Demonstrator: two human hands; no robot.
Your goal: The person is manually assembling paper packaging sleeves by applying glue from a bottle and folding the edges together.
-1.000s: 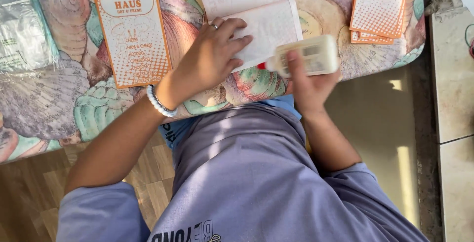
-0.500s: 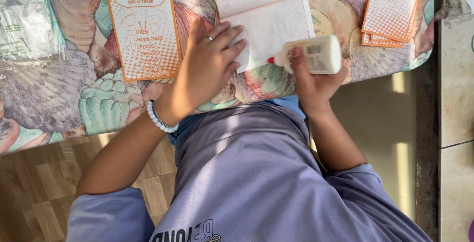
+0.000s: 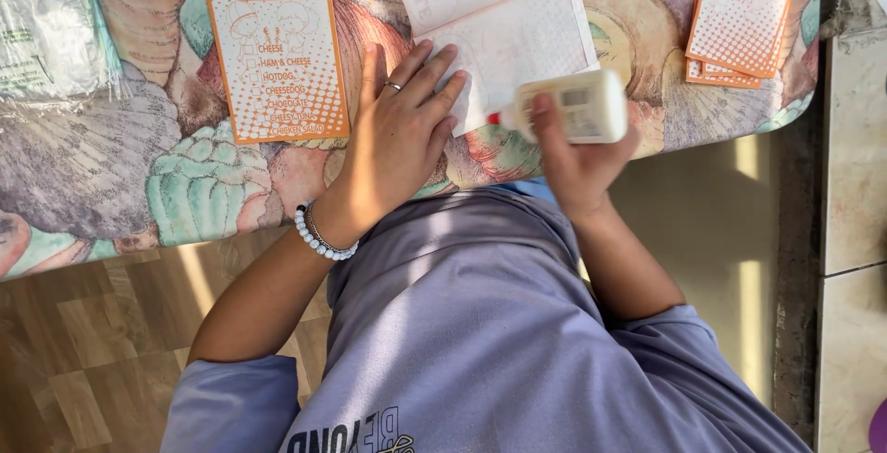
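Observation:
My left hand lies flat with fingers spread on the near left corner of an unfolded white paper sheet with an orange dotted print. It wears a ring and a white bead bracelet. My right hand grips a white glue bottle, held sideways with its red tip pointing left at the sheet's near edge. Both sit on a table covered by a shell-patterned cloth.
An orange-and-white printed card lies left of the sheet. A stack of orange dotted cards sits at the far right. Clear plastic wrap lies at the far left. Wooden floor and a tiled edge are below and right.
The view has shifted down, so the table items sit higher in frame. My right hand has brought the glue bottle's tip leftward to the sheet's near edge. My left hand stays pressed on the sheet.

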